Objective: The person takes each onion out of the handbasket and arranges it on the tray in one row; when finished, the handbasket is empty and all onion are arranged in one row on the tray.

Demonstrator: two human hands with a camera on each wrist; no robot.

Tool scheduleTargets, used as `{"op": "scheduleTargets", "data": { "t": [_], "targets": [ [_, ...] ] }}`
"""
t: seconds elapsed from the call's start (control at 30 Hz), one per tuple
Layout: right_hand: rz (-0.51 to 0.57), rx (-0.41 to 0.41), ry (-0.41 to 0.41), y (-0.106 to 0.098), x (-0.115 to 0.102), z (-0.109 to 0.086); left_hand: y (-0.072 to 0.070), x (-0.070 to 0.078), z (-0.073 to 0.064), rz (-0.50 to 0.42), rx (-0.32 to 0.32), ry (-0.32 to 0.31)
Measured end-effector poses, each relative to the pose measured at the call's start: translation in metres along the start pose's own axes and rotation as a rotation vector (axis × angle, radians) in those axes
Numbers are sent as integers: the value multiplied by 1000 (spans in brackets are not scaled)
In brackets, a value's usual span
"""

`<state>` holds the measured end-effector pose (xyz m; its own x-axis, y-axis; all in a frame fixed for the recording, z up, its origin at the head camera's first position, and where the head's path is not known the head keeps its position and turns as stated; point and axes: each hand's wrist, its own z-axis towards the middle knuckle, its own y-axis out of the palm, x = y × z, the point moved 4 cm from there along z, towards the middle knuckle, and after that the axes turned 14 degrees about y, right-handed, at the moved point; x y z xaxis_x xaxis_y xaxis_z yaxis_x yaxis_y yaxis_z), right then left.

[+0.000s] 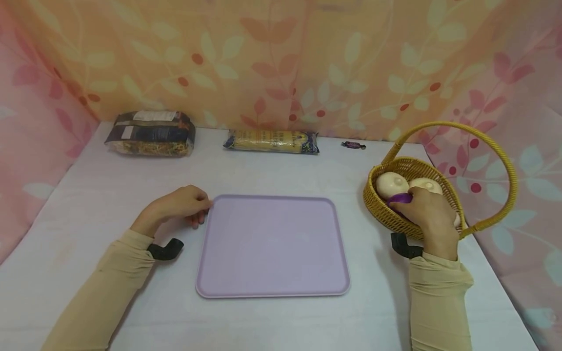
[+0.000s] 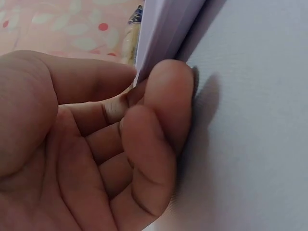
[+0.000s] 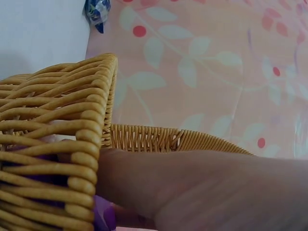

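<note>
A flat lilac tray point(image 1: 272, 246) with a raised rim lies on the white-covered table. My left hand point(image 1: 183, 202) pinches its far left corner between thumb and fingers, the other fingers curled beside the rim in the left wrist view. On the right stands a yellow-brown wicker basket point(image 1: 376, 208) with a tall arched handle. My right hand point(image 1: 432, 209) reaches into it and grips a smooth purple thing point(image 1: 399, 198), mostly hidden by the hand and, in the right wrist view, by the weave. Two white, rounded things point(image 1: 392, 185) with small nubs sit beside it.
Along the back of the table lie a dark bag of dry, pasta-like pieces point(image 1: 151, 134), a long yellow packet point(image 1: 272, 141) and a small wrapped candy point(image 1: 353, 145). Flowered cloth point(image 1: 281, 63) hangs behind and at both sides. The basket's handle point(image 1: 505, 161) arches up on the right.
</note>
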<state>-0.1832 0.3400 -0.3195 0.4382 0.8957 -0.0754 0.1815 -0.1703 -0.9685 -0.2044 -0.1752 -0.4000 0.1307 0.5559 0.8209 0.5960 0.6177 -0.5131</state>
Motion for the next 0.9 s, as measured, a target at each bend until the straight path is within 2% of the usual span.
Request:
{"op": "scheduleTargets", "data": {
  "t": [0.1, 0.23, 0.33, 0.43, 0.53, 0.63, 0.7, 0.77, 0.9],
  "targets": [
    [3, 5, -7, 0, -2, 0, 0, 0, 0, 4, -6, 8],
    [41, 111, -10, -6, -3, -2, -1, 0, 0, 8, -16, 16],
    [116, 201, -6, -16, -7, -10, -1, 0, -1, 13, -20, 17],
    [226, 234, -29, -26, -18, -24, -2, 2, -1, 21, -20, 20],
    [353, 217, -143, -30, -39, -39, -2, 2, -1, 30, -17, 15],
    [442, 181, -307, -27, -68, -52, -1, 2, -1, 45, -14, 19],
    [470, 153, -419, -22, -89, -58, 0, 0, 0, 50, -10, 21],
    [487, 115, -498, -16, -110, -63, 1, -1, 0, 58, -6, 29],
    [495, 16, -588, 0, -145, -74, 5, -4, 0, 61, -6, 39]
  ]
}}
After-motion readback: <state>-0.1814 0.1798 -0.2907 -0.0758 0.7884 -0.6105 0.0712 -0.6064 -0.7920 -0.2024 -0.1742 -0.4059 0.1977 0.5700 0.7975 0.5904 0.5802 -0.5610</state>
